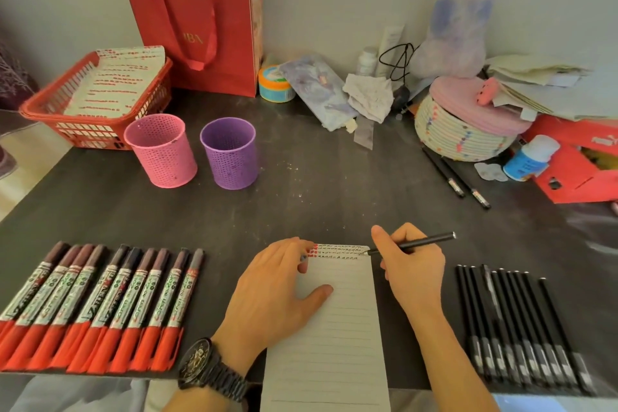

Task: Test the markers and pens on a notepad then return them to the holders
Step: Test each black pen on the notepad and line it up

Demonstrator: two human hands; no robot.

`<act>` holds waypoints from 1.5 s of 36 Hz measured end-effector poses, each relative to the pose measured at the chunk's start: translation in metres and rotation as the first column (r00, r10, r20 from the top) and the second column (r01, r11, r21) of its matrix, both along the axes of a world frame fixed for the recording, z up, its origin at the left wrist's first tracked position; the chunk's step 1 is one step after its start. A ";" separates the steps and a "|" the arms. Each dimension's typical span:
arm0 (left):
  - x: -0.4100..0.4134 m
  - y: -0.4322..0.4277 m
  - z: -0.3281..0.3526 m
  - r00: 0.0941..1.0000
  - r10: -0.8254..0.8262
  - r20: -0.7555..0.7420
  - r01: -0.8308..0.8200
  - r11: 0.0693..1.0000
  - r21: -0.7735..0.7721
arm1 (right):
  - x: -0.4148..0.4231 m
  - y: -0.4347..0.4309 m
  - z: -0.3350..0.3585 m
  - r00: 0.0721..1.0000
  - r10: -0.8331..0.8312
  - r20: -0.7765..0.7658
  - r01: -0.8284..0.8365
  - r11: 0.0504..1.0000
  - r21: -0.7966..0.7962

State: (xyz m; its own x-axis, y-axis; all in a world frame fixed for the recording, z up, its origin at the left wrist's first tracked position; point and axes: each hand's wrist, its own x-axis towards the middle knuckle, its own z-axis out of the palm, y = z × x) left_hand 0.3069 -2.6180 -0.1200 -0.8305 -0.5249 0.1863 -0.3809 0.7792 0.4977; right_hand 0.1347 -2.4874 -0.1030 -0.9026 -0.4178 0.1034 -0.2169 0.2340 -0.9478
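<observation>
At near edge of worktop point(317, 191), notepad point(337, 328) lies lengthwise toward person. Left hand point(277, 291) flat on page, fingers relaxed, pinning it. Right hand point(411, 264) grips black pen point(418, 242), tip touching top-right corner of page beside rows of test marks; long axis slants up and right from tip. Purple holder point(230, 154) and pink holder point(160, 150) stand well apart, far-left of tip; return likely means reach across notepad, purple nearer.
</observation>
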 end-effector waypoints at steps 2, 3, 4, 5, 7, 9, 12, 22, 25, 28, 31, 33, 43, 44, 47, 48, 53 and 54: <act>0.000 0.000 0.001 1.000 -0.002 0.006 0.002 1.000 0.007 | -0.002 0.000 -0.003 1.000 -0.013 -0.001 0.013 1.000 0.015; 0.000 0.000 0.001 1.000 -0.003 0.008 0.002 1.000 0.008 | -0.003 0.000 -0.004 1.000 -0.013 -0.010 0.013 1.000 0.028; 0.000 0.000 0.001 1.000 -0.002 0.008 0.002 1.000 0.009 | -0.003 -0.001 -0.004 1.000 -0.012 -0.022 0.013 0.999 0.040; 0.000 -0.001 0.002 1.000 -0.002 0.010 0.001 1.000 0.010 | -0.003 -0.001 -0.004 0.999 -0.015 -0.032 0.016 0.999 0.050; 0.001 -0.001 0.002 1.000 -0.002 0.015 0.001 1.000 0.014 | -0.003 -0.002 -0.005 0.999 -0.025 -0.044 0.027 0.998 0.056; 0.001 -0.001 0.002 1.000 -0.004 0.015 0.004 1.000 0.016 | -0.004 -0.002 -0.005 0.998 -0.028 -0.050 0.031 0.998 0.063; 0.000 -0.001 0.002 1.000 -0.005 0.013 0.005 1.000 0.025 | -0.004 -0.002 -0.006 0.999 -0.022 -0.049 0.026 0.996 0.084; 0.001 -0.001 0.004 1.000 -0.015 0.021 0.014 0.999 0.044 | -0.002 -0.003 -0.004 0.996 0.000 -0.089 0.012 0.990 0.139; 0.001 -0.001 0.004 1.000 -0.018 0.026 0.016 0.999 0.050 | -0.003 -0.003 -0.005 0.996 0.001 -0.092 0.013 0.989 0.148; 0.001 -0.001 0.004 0.999 -0.021 0.030 0.020 0.999 0.048 | -0.003 -0.003 -0.005 0.996 -0.003 -0.089 0.016 0.990 0.140; 0.001 0.000 0.003 1.000 -0.014 0.027 0.013 0.999 0.048 | -0.003 -0.003 -0.004 0.996 -0.002 -0.084 0.013 0.991 0.132; 0.001 0.000 0.003 1.000 -0.011 0.028 0.010 0.999 0.050 | -0.003 -0.003 -0.005 0.997 -0.005 -0.083 0.016 0.991 0.136; 0.001 0.000 0.002 0.999 0.012 0.041 -0.013 0.999 0.039 | -0.004 -0.004 -0.006 0.994 -0.010 -0.112 0.024 0.992 0.127; 0.001 0.000 0.003 0.999 0.013 0.043 -0.014 0.999 0.038 | -0.004 -0.003 -0.006 0.993 -0.008 -0.114 0.022 0.992 0.126; 0.001 0.000 0.003 0.999 0.014 0.045 -0.016 0.999 0.045 | -0.004 -0.003 -0.005 0.994 -0.005 -0.109 0.018 0.992 0.123; 0.001 0.001 0.004 0.999 0.015 0.049 -0.017 0.999 0.047 | -0.004 -0.003 -0.005 0.994 -0.006 -0.109 0.020 0.993 0.120; 0.002 0.001 0.004 0.999 0.013 0.046 -0.015 0.999 0.043 | -0.005 -0.003 -0.005 0.995 -0.015 -0.098 0.026 0.993 0.116; 0.001 0.001 0.004 0.999 0.011 0.046 -0.013 0.999 0.043 | -0.005 -0.003 -0.005 0.996 -0.023 -0.092 0.032 0.994 0.105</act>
